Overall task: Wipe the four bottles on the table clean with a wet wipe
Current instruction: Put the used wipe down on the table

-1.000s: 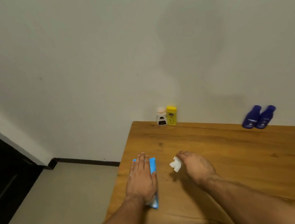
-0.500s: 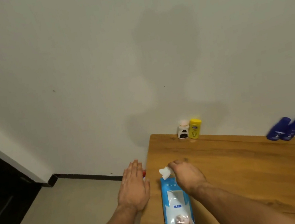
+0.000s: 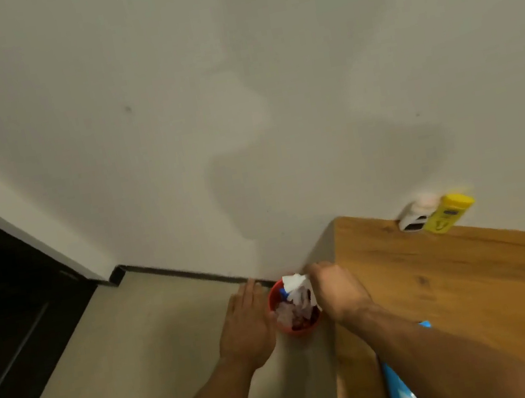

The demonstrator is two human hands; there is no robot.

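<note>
the right hand (image 3: 334,291) is curled, its fingertips pinching a crumpled white wet wipe (image 3: 298,288) directly above the red bin (image 3: 297,330), which stands on the floor against the near left corner of the table (image 3: 477,284). the left hand (image 3: 247,326) is flat with its fingers pressed together, palm down, holding nothing, just beside the bin's left rim; whether it touches the rim i cannot tell. judging by this, the step in hand looks like discarding the wipe, so the wiping seems to be at or near its end. the next move calls only for loosening the pinch so the wipe drops inside the rim rather than onto the floor. the bin is a small round plastic-looking tub, already stuffed with pale scrunched scraps. the wipe looks soft, limp and creased. beyond the bin, on the far edge of the smooth, grained wooden table against the wall, stand a white bottle (image 3: 415,216) and a squat yellow bottle (image 3: 447,213), touching, both blurred. the other two bottles are out of view. a glossy blue wipe packet (image 3: 404,390) lies on the table's near edge, behind the right forearm.
</note>
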